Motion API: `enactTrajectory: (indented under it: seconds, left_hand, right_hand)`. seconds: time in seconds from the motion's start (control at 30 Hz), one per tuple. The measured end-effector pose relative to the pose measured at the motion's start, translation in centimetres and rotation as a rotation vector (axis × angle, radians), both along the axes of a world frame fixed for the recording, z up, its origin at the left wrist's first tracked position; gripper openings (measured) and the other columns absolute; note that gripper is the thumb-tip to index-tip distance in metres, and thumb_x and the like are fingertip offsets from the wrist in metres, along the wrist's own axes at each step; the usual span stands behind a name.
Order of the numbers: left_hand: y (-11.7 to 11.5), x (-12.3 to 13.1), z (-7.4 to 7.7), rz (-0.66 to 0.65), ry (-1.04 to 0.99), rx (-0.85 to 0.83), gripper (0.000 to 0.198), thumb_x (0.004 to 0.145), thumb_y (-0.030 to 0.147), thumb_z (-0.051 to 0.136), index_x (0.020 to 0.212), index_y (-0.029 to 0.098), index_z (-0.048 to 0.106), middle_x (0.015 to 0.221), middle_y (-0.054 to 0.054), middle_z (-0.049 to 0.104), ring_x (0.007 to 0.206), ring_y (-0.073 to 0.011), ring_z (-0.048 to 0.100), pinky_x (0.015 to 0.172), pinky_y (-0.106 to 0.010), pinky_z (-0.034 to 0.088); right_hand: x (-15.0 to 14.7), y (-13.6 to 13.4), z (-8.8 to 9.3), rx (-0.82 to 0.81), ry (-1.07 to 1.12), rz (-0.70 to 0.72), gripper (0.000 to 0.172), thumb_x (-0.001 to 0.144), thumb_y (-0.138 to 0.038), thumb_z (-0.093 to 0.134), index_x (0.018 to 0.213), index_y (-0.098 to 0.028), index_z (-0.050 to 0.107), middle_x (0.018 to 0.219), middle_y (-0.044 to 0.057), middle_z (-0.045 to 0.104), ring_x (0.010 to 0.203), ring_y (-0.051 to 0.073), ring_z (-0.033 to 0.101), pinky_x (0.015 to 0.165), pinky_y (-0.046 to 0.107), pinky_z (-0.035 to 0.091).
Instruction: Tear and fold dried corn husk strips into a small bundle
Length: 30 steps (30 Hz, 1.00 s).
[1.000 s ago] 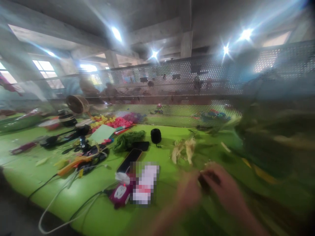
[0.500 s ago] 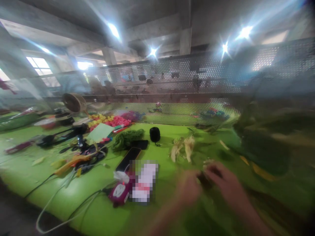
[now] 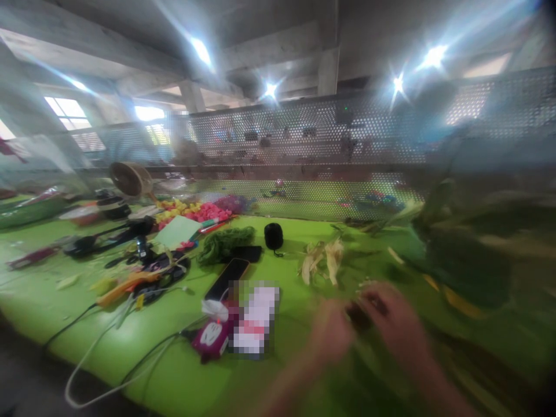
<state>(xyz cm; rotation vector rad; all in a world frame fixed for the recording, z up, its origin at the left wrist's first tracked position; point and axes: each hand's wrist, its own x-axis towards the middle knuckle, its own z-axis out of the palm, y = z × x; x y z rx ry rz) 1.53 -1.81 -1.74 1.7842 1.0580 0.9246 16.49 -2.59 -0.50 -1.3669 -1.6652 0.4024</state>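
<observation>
Low on the right of the head view, my left hand [image 3: 332, 329] and my right hand [image 3: 391, 315] are close together above the green tabletop [image 3: 182, 379]. The fingers of both are curled in around a small dark brown piece [image 3: 359, 314], too blurred to name. Small pale bits show at the fingertips of my right hand. Just beyond my hands lie pale, dried, husk-like pieces [image 3: 322, 262]. To the left of my left hand is a phone with a lit, pixelated screen [image 3: 256, 321].
Left of the hands are a purple box [image 3: 211, 337] with a cable, a dark phone [image 3: 228, 279], a black round object [image 3: 273, 236], green stringy material [image 3: 226, 244] and an orange glue gun [image 3: 128, 288]. A perforated metal screen [image 3: 295, 139] stands behind. Large dark leafy material [image 3: 469, 255] is at right.
Both hands stay in nearly the same place. My right hand's fingers have shifted slightly around the dark piece. The things on the table have not moved.
</observation>
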Motion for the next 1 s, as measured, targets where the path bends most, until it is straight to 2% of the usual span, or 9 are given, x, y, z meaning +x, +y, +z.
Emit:
enactTrajectory:
  seconds: [0.1, 0.3, 0.47, 0.63, 0.87, 1.0]
  left_hand:
    - [0.2, -0.2, -0.3, -0.025, -0.016, -0.009, 0.029, 0.073, 0.006, 0.049, 0.082, 0.014, 0.075, 0.077, -0.004, 0.072, 0.067, -0.0141, 0.061, 0.064, -0.023, 0.046]
    - [0.6, -0.6, -0.2, -0.081, -0.020, -0.052, 0.028, 0.076, 0.012, 0.049, 0.083, 0.017, 0.075, 0.080, -0.002, 0.072, 0.070, -0.0149, 0.061, 0.069, -0.026, 0.047]
    - [1.0, -0.8, 0.0, -0.112, -0.061, -0.101, 0.023, 0.078, 0.017, 0.051, 0.083, 0.015, 0.074, 0.080, -0.003, 0.072, 0.073, -0.0160, 0.062, 0.070, -0.026, 0.047]
    - [1.4, -1.1, 0.0, -0.069, -0.066, -0.125, 0.022, 0.079, 0.022, 0.053, 0.083, 0.013, 0.072, 0.079, -0.004, 0.070, 0.072, -0.0158, 0.060, 0.069, -0.027, 0.046]
    - [1.4, -1.1, 0.0, -0.066, 0.025, 0.027, 0.021, 0.076, 0.014, 0.051, 0.080, 0.015, 0.072, 0.074, -0.001, 0.067, 0.069, -0.0133, 0.058, 0.066, -0.023, 0.042]
    - [1.5, -1.0, -0.5, -0.039, 0.070, 0.065, 0.016, 0.074, 0.016, 0.055, 0.078, 0.015, 0.071, 0.073, -0.001, 0.067, 0.067, -0.0134, 0.057, 0.063, -0.023, 0.040]
  right_hand:
    - [0.6, 0.4, -0.1, -0.027, -0.032, 0.023, 0.015, 0.085, -0.036, 0.055, 0.080, -0.023, 0.062, 0.086, 0.005, 0.065, 0.080, 0.021, 0.060, 0.073, 0.034, 0.047]
    - [0.8, 0.4, 1.1, -0.299, 0.172, 0.074, 0.018, 0.078, -0.039, 0.059, 0.077, -0.022, 0.061, 0.070, -0.001, 0.064, 0.067, 0.017, 0.060, 0.061, 0.028, 0.048]
    - [0.3, -0.1, 1.5, -0.247, 0.246, 0.022, 0.019, 0.078, -0.041, 0.059, 0.082, -0.023, 0.062, 0.077, 0.001, 0.067, 0.070, 0.018, 0.061, 0.063, 0.028, 0.049]
    - [1.0, 0.2, 0.9, -0.380, 0.259, 0.200, 0.027, 0.078, -0.045, 0.063, 0.094, -0.023, 0.067, 0.089, 0.003, 0.072, 0.078, 0.020, 0.066, 0.064, 0.029, 0.052]
    - [0.8, 0.3, 0.9, -0.299, 0.085, 0.170, 0.018, 0.078, -0.037, 0.061, 0.087, -0.022, 0.068, 0.084, 0.002, 0.073, 0.076, 0.021, 0.067, 0.065, 0.031, 0.052]
    - [0.3, 0.3, 0.4, -0.227, 0.030, 0.097, 0.021, 0.078, -0.028, 0.058, 0.096, -0.023, 0.067, 0.098, 0.004, 0.073, 0.084, 0.021, 0.067, 0.074, 0.034, 0.052]
